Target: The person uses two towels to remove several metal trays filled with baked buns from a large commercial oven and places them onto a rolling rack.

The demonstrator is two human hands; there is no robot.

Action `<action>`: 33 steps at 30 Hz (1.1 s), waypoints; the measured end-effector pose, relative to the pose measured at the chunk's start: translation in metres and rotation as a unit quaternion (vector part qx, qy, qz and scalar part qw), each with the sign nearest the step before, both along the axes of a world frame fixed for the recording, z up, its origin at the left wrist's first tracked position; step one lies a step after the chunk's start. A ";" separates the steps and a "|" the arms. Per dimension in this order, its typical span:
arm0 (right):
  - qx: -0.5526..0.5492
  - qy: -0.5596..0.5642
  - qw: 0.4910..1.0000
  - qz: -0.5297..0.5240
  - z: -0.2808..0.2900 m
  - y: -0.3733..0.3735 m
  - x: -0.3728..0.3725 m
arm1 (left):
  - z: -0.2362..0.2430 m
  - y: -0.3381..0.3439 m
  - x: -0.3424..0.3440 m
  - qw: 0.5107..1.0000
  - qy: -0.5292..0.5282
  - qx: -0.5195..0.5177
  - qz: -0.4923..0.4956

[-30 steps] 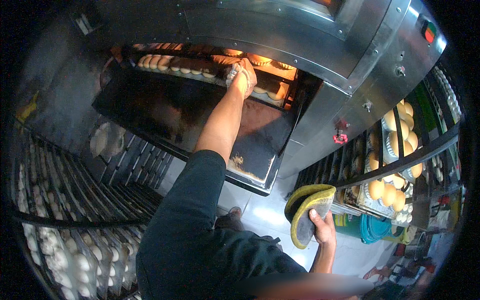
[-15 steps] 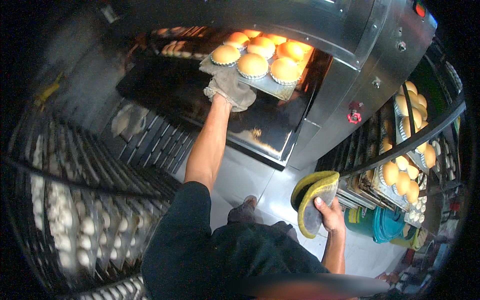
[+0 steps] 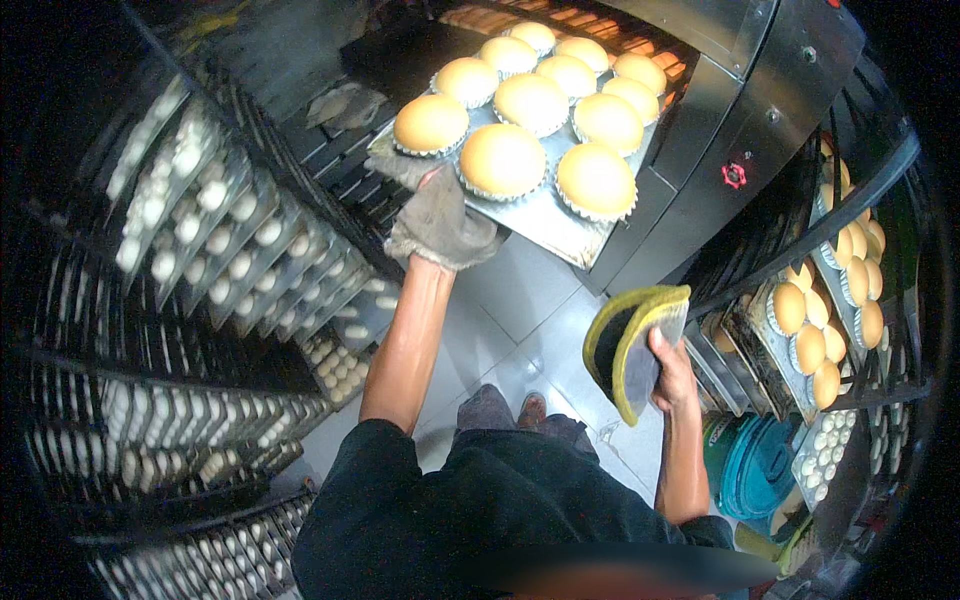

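My left hand [image 3: 431, 266], mostly covered by a grey cloth [image 3: 440, 222], is closed on the near left edge of a metal baking tray [image 3: 545, 228]. Several round golden buns [image 3: 503, 160] in fluted cups stand in rows on it. The tray is in front of the oven mouth [image 3: 590, 30], its far end close to the glowing opening. In my right hand [image 3: 676, 375] is a folded oven pad [image 3: 640, 350], dark grey with a yellow-green border, held away from the tray above the floor.
Racks of pale dough pieces [image 3: 220, 240] crowd the left side. On the right, a rack [image 3: 790, 285] carries trays of golden buns [image 3: 788, 308]. A teal lidded bucket [image 3: 757, 465] stands below it. The oven's steel side [image 3: 715, 160] bears a red valve knob [image 3: 735, 176].
My left hand has drawn the tray out of the oven toward me, showing more rows of buns. The right hand has lifted slightly, still gripping the oven pad. My view has shifted.
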State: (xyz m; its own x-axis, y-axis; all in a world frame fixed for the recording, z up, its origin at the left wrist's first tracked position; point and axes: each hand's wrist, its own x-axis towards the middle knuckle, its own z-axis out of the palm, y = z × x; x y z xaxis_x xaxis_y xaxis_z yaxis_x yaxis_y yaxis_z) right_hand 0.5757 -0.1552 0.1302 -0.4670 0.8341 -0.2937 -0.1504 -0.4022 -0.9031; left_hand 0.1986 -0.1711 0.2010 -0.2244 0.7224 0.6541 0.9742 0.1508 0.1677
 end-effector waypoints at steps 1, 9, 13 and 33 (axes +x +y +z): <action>-0.007 0.002 1.000 0.011 0.005 -0.003 -0.001 | -0.001 -0.020 0.009 0.999 -0.017 0.031 -0.017; -0.084 0.290 0.953 -0.030 0.024 -0.048 -0.018 | 0.026 -0.174 0.102 0.992 -0.027 0.112 -0.052; -0.047 0.312 0.945 -0.082 0.042 -0.097 0.004 | 0.050 -0.229 0.146 0.981 -0.106 0.062 -0.150; 0.061 0.207 0.940 -0.265 0.083 -0.207 0.327 | -0.038 -0.265 0.403 0.336 -0.878 -0.127 -0.317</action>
State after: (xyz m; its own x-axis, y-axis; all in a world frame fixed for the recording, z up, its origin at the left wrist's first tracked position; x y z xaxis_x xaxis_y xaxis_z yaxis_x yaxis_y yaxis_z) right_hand 0.9024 -0.3626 0.2128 -0.0297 0.9975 -0.0647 -0.6493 -0.0685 -0.7574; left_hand 0.6018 -0.4356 0.1631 0.1482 0.9717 -0.1840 -0.7434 0.2321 0.6273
